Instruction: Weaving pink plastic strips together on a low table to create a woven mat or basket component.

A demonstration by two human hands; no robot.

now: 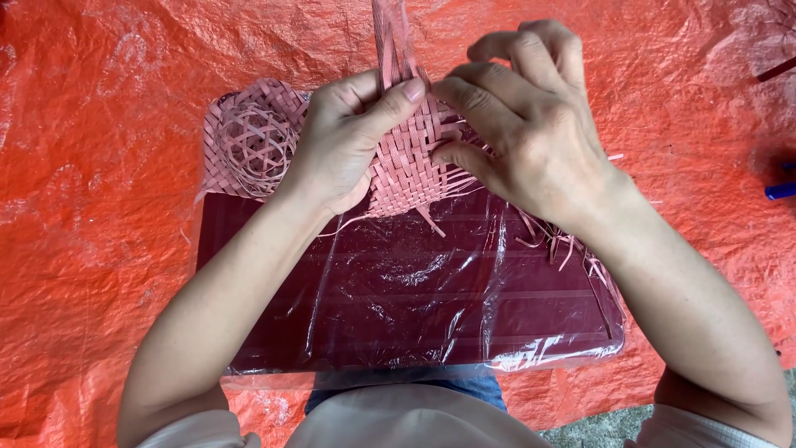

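- Pink weave (406,166) lying on dark red board (398,307), board wrapped in clear film, resting across lap over orange tarp (99,207).
- Mid section already plaited tight, checker pattern, approx. from left hand to right hand.
- Left part (249,137) looser: open lattice w/ a round coil of strip on top, not closed up.
- Left hand (344,137) pressing down on weave; thumb flat on the woven rows, fingers (332,99) together & curled over the far edge.
- Right hand (526,124) at weave's right edge; thumb & forefinger pinched on a strip end, other fingers lifted, slightly spread.
- Unwoven strips (394,37) running up out of frame from between the hands: plenty left to work in.
- Loose frayed ends (572,245) sticking out on right side & along lower edge, untrimmed.
- Judging by that: partway, maybe around half; final shape can't tell.
- Blue item (779,191) at far right on tarp, too small to ID.
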